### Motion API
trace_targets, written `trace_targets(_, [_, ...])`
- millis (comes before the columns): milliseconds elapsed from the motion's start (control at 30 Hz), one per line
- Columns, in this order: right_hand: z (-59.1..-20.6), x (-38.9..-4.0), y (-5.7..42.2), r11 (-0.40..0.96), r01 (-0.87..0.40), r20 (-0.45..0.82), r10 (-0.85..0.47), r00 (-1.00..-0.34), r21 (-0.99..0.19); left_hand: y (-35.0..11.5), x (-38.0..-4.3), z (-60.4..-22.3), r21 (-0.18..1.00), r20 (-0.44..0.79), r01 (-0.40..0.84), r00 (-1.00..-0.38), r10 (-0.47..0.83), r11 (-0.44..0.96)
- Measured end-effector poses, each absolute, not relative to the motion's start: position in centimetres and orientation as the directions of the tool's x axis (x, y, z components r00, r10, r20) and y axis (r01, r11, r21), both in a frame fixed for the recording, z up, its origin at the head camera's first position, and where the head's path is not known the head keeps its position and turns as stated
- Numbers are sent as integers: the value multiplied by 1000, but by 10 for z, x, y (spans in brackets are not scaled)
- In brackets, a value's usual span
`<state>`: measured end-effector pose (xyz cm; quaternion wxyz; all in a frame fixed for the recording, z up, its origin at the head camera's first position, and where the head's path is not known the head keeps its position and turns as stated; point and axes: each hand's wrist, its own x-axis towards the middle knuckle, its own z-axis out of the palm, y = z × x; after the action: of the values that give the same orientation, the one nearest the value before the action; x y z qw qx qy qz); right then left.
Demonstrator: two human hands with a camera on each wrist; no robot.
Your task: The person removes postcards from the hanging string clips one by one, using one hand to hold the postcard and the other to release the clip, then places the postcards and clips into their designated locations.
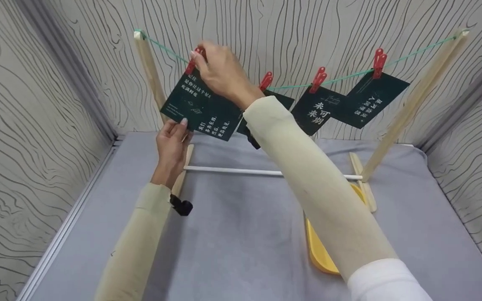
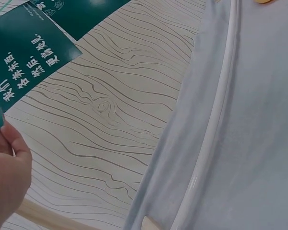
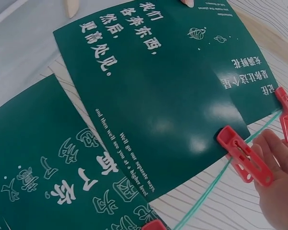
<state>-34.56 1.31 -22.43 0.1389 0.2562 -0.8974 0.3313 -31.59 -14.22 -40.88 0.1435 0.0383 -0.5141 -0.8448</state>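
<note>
In the head view my right hand (image 1: 224, 71) pinches a red clothes peg (image 1: 190, 67) at the top of a dark green card (image 1: 182, 94), on the green string's left stretch. My left hand (image 1: 171, 142) holds that card's lower edge between thumb and fingers. Another green card (image 1: 220, 123) with white writing overlaps it on the right. The right wrist view shows this second card (image 3: 149, 91) hanging from its own red peg (image 3: 245, 155), with the first card's peg (image 3: 287, 110) by my fingers.
Farther right along the string (image 1: 416, 52), several more cards hang from red pegs, including a card (image 1: 314, 110) near the middle. Wooden posts (image 1: 416, 106) hold the string ends. A white rod (image 1: 241, 170) joins their feet. My right forearm partly covers a yellow tray (image 1: 320, 251).
</note>
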Motion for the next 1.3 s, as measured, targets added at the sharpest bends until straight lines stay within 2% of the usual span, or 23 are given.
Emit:
trace_targets(433, [-224, -342, 21, 646, -561, 462, -340, -819, -518, -138, -315, -404, 886, 76, 180, -966, -249, -428])
trace_targets(667, [-224, -335, 15, 573, -587, 489, -336, -805, -572, -138, -315, -407, 874, 58, 173, -965, -256, -455])
trace_targets(1000, [-226, -334, 8, 498, -687, 618, -329, -715, -530, -137, -313, -407, 853, 72, 187, -967, -245, -488])
trace_targets(1300, [-226, -335, 7, 484, -704, 636, -331, -697, -520, -139, -311, -407, 841, 70, 186, -969, -238, -509])
